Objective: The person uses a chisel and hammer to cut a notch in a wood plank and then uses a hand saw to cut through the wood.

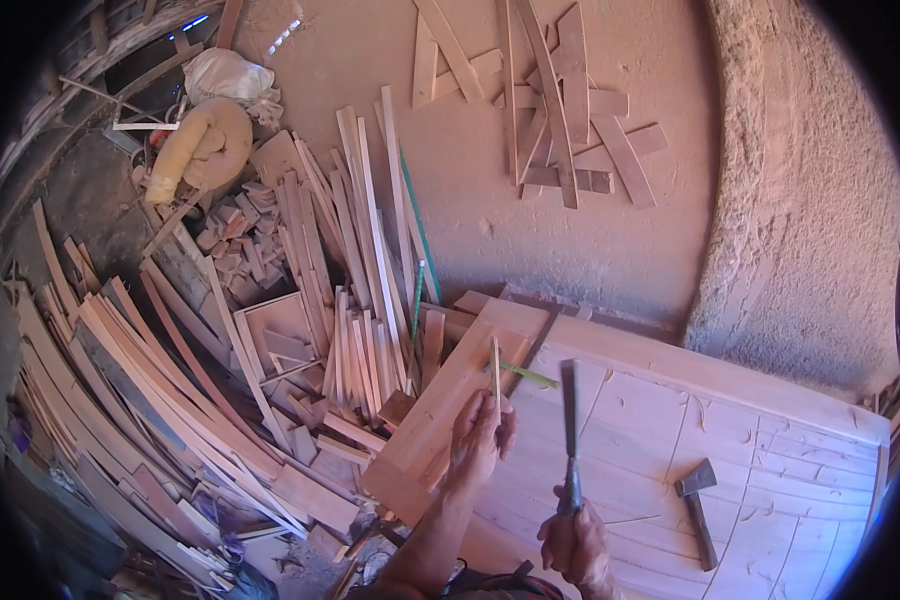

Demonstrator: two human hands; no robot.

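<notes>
My left hand is closed around a thin, narrow strip of wood, which stands up out of the fingers over the left part of the pale wooden panel. Lower and to the right, my right hand grips the handle of a chisel; its long dark blade points away from me, apart from the strip. A hammer with a dark head and wooden handle lies on the panel to the right of that hand. Past the left hand lies a flat green strip, beside a dark narrow bar.
Thin curled shavings are scattered over the panel's grooved face. Long wood strips and offcuts crowd the floor on the left. Against the wall lean upright slats. More boards lie farther off.
</notes>
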